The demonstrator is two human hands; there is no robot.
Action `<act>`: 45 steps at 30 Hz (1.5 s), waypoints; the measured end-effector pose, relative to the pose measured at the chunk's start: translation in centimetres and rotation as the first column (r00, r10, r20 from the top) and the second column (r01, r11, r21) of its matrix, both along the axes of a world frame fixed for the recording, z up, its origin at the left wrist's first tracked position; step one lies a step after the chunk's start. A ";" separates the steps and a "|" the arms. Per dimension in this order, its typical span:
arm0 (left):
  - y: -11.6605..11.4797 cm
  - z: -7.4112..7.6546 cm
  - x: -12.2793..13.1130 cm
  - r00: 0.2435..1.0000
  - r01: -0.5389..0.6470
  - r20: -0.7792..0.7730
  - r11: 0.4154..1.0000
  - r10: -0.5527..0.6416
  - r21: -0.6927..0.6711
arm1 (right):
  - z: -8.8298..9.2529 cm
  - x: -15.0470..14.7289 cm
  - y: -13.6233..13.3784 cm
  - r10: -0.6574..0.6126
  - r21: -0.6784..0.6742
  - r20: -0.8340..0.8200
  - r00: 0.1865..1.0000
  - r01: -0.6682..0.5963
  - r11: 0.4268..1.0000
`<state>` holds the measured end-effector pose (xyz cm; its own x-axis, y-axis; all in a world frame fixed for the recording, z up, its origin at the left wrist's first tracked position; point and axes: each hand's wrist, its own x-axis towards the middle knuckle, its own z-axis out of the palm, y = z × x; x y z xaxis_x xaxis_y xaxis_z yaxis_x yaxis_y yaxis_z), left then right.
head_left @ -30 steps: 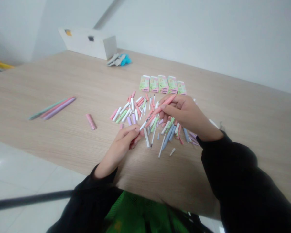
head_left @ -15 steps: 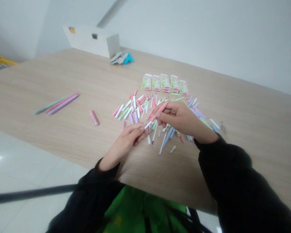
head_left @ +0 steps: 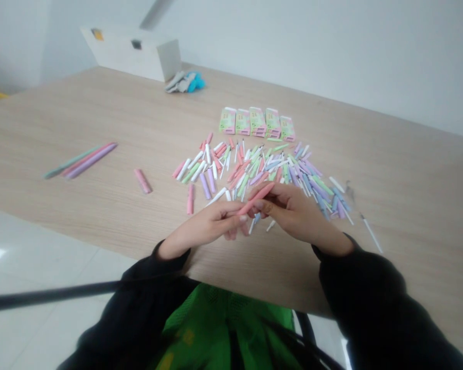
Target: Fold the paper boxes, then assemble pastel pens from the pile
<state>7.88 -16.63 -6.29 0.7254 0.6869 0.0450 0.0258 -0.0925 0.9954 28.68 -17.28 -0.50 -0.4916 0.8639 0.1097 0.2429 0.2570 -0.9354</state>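
Note:
A coral pink pen barrel [head_left: 257,198] is held slantwise between my two hands, in front of the pile. My left hand [head_left: 216,222] pinches its lower end, and a paler pink piece shows under those fingers. My right hand [head_left: 293,208] grips the barrel nearer its upper end, thumb against it. Just beyond both hands spreads a heap of pen parts [head_left: 250,167] in pink, white, green, purple and blue, with thin refills among them. A single pink cap [head_left: 190,199] lies left of the heap.
Several small green and pink boxes [head_left: 257,121] stand behind the heap. Three long pens [head_left: 91,160] and a pink piece [head_left: 143,181] lie to the left. At the back are a white box [head_left: 129,56] and grey and blue gloves [head_left: 185,81]. A refill [head_left: 371,234] lies right.
The white refill seen between my hands is no longer visible. My hands have come closer together, and my left hand now touches the pink barrel. The view has shifted slightly.

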 end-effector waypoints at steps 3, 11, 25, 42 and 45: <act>0.3 0.5 0.4 0.997 0.050 -0.053 0.999 -0.049 0.019 | -0.6 0.9 -0.6 -0.057 0.016 -0.051 0.997 0.058 0.998; 0.1 1.1 2.3 0.995 0.089 -0.053 0.996 -0.090 -0.017 | -1.8 2.7 -2.1 -0.108 0.086 -0.202 0.974 0.127 0.988; 0.3 1.6 3.6 0.994 0.066 -0.089 0.997 -0.061 0.047 | -2.7 4.1 -2.1 -0.224 0.131 -0.201 0.954 0.253 0.959; 1.3 2.8 4.3 0.994 0.008 -0.109 0.999 -0.013 -0.043 | -3.9 3.9 -2.0 -0.327 0.181 -0.192 0.925 0.361 0.915; 1.0 3.2 4.0 0.993 0.073 -0.086 0.992 -0.082 -0.106 | -3.9 3.7 -1.9 -0.307 0.135 -0.226 0.924 0.342 0.930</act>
<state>11.89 -15.58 -3.13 0.7743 0.6262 -0.0912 0.1130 0.0050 0.9936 32.34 -19.14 -4.37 -0.1408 0.9321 0.3337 0.1540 0.3536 -0.9226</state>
